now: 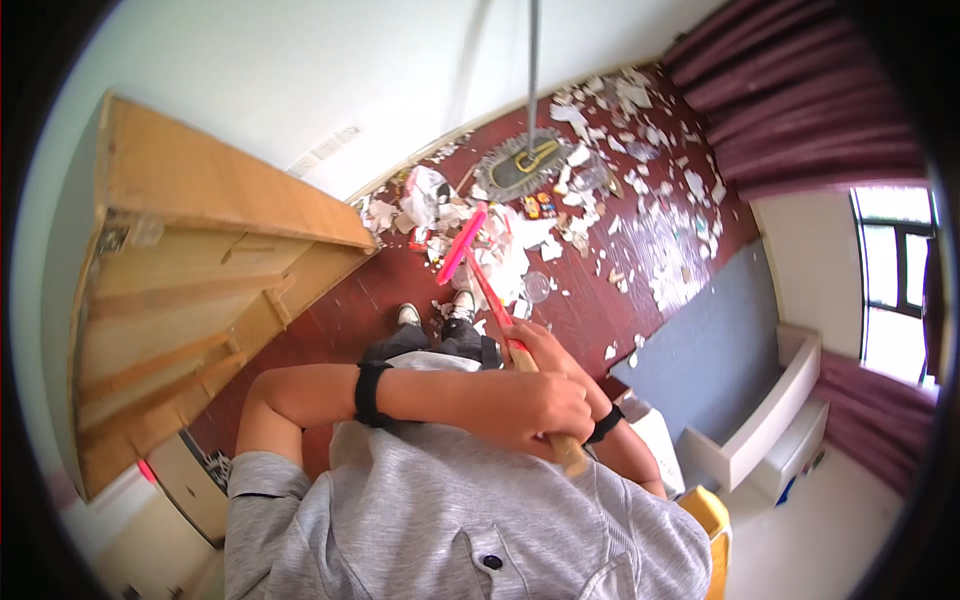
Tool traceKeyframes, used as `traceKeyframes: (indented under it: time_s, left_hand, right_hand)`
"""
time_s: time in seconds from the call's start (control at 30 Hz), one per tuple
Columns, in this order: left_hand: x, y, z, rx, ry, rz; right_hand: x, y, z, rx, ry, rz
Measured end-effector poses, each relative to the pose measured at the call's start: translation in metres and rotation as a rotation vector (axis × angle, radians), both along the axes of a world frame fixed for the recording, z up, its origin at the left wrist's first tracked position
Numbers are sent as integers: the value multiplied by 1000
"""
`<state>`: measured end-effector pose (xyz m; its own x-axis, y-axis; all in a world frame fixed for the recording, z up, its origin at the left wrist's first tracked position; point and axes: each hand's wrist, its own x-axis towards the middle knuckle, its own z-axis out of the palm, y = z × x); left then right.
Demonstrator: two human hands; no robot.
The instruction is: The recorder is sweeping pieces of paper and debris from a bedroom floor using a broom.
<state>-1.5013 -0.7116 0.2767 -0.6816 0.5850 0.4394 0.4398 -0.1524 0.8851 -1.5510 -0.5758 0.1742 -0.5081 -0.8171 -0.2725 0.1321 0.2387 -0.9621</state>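
Observation:
Both my hands are on a pink broom, its head (459,247) over the litter in front of my feet. My left hand (551,409) reaches across my body and is wrapped around the wooden top end of the broom handle (491,296). Lower down, my right hand (531,346) grips the handle where the red shaft meets the wood. Torn paper and white scraps (499,262) lie beneath and beside the broom head. Close by are a crumpled plastic bag (424,196) and a clear round plastic lid or dish (536,286).
A flat mop (517,163) stands against the white wall. Left of me leans a large wooden panel or furniture piece (202,180). More paper scraps (667,277) cover the dark red floor towards the purple curtain (795,90). A grey mat-like patch (697,337) and white furniture (772,405) are at right.

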Motion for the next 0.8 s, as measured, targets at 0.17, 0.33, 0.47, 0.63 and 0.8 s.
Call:
traceKeyframes:
  time_s: [0.17, 0.33, 0.47, 0.63, 0.8]
  left_hand:
    - [4, -1, -14, 53, 221, -242]
    - [20, -15, -49, 65, 131, -416]
    - [38, -14, -74, 84, 171, -619]
    - [70, 4, -116, 71, 86, -699]
    - [103, 32, -172, -139, -207, -883]
  right_hand:
    - [47, 18, -24, 218, -789, -637]
    - [95, 19, -32, 280, -713, -975]
    - [152, 28, -55, 254, -747, -1258]
    - [221, 49, -91, 384, -733, -1553]
    - [284, 74, -155, 550, -828, -1743]
